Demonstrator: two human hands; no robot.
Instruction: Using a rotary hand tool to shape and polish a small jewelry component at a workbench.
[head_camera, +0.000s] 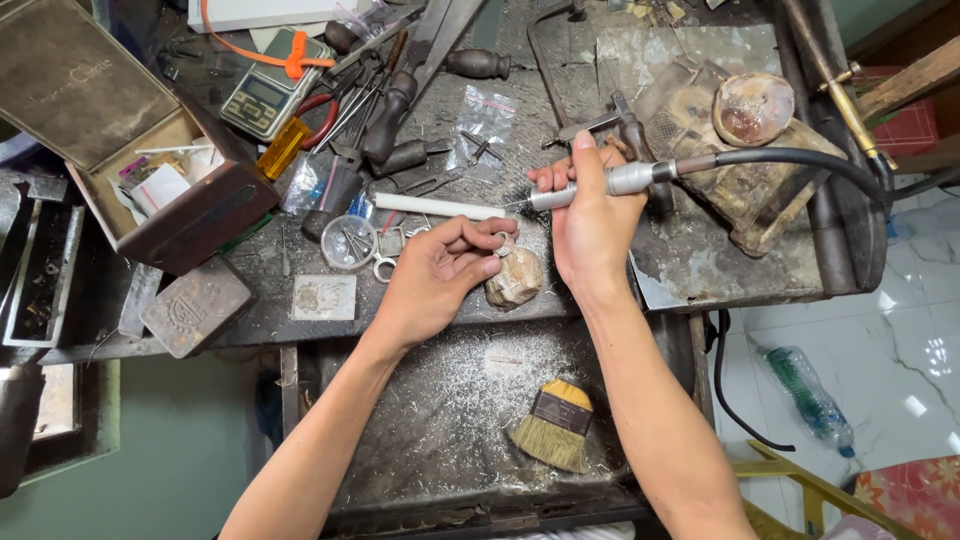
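While the left hand (440, 275) pinches a small silver ring (502, 245), the right hand (590, 215) closes around a rotary tool (600, 185).

Held at the fingertips, the ring sits just above a worn wooden peg (516, 278) at the bench edge; the tool's thin tip points at the ring, its black hose (800, 158) curving off to the right; a white rod (440, 207) lies just behind the hands; a brush (552, 425) rests in the tray (420, 420) of metal filings below; a pocket scale (272, 90) sits among loose tools at the back.
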